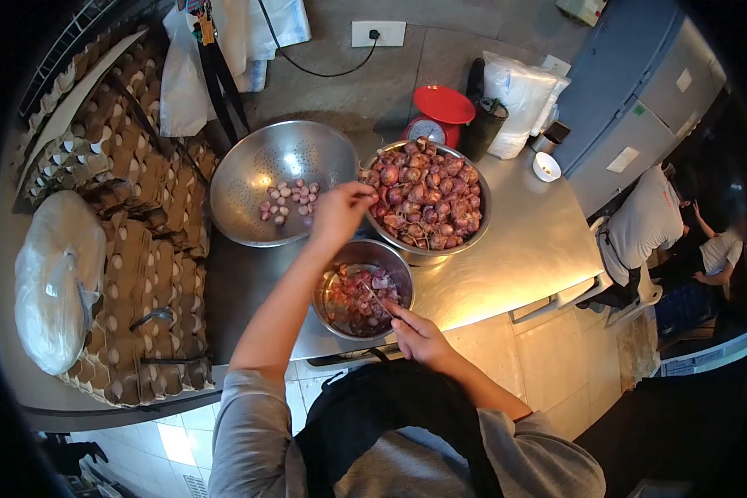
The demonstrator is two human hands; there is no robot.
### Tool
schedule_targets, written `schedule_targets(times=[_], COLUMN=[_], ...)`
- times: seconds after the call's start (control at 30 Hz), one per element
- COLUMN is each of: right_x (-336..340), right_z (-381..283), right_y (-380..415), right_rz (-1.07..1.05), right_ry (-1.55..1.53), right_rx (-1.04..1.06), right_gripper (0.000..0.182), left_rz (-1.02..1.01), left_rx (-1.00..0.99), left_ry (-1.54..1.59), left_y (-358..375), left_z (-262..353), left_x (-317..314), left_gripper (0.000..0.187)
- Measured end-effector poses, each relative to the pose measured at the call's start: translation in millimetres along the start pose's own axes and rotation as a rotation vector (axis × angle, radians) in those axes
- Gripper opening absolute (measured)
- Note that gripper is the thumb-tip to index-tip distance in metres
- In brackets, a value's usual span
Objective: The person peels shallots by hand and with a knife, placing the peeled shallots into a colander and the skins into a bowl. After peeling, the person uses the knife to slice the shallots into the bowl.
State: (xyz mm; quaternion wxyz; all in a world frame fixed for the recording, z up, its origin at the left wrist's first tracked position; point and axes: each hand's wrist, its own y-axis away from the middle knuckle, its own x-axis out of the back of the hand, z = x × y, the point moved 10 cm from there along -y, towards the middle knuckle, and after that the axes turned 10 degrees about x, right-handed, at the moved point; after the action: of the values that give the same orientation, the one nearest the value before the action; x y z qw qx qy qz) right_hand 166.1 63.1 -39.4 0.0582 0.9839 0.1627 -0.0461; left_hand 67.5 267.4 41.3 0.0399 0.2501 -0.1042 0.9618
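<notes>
My left hand [342, 212] reaches to the left rim of a steel bowl [485, 207] heaped with unpeeled red shallots [427, 195]. Its fingers are drawn together against the shallots at that edge; what they pinch, if anything, is hidden. In my right hand [423, 336] is a small knife [372, 290], its blade over a deep steel pot [408, 278]. Shallot skins and pieces [357, 295] lie inside the pot. To the left, a steel colander [249, 166] holds a cluster of peeled shallots [297, 196].
Stacked egg trays [141, 307] and a tied plastic bag [54, 282] crowd the left. Behind the bowls stand a red kitchen scale [444, 108] and white plastic packs [514, 100]. A small white bowl [546, 167] sits near the right end of the steel table [523, 249]. People sit beyond.
</notes>
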Motion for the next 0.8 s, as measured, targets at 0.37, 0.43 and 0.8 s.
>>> schedule_targets(times=[0.37, 0.43, 0.8], right_x=[19, 21, 34], right_z=[-8, -9, -23], right_y=[3, 2, -9], right_rz=[0.084, 0.078, 0.079], right_ry=[-0.031, -0.052, -0.048], right_rx=[0.019, 0.016, 0.097], right_gripper=[0.038, 0.038, 0.047], left_rz=[-0.12, -0.182, -0.009], left_rx=[-0.071, 0.038, -0.127], left_ry=[-0.277, -0.159, -0.123], left_y=[-25, -31, -47], left_z=[10, 7, 16], left_x=[-59, -52, -39], left_gripper=[0.028, 0.031, 0.044])
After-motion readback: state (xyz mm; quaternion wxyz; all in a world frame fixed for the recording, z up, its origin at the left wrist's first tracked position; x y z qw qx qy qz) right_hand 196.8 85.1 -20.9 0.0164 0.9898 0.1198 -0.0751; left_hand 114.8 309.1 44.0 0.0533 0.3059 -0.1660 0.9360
